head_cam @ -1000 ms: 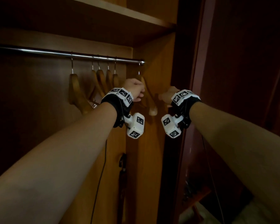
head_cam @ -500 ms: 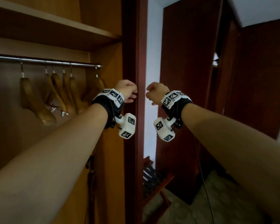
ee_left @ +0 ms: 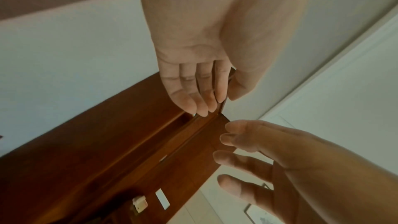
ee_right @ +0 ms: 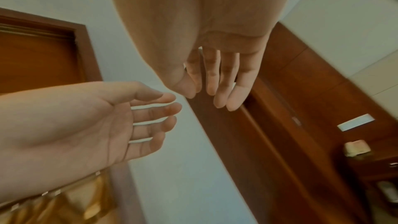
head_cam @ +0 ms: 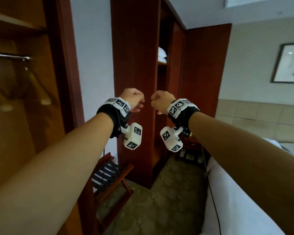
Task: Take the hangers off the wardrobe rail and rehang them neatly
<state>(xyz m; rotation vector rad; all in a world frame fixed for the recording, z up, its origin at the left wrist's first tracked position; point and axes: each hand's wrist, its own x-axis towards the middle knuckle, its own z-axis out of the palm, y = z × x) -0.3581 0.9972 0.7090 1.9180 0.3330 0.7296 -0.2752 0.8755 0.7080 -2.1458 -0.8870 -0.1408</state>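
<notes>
Hands (head_cam: 134, 99) (head_cam: 161, 102) empty (fingers loosely curled), hangers (head_cam: 41, 89) well apart leftward.

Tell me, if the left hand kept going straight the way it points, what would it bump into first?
Probably the tall dark-red cabinet. The left hand holds nothing and points at that cabinet's side panel, with only air between them. The right hand sits beside it, not in its way. Depth is hard to judge.

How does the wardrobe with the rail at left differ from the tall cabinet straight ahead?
The wardrobe is light, orange-toned wood inside; the cabinet is dark red-brown. The wardrobe holds a metal rail with wooden hangers; the cabinet holds a white item on a shelf. The wardrobe is blurred at the frame edge; the cabinet is centred. Both stand open.
</notes>
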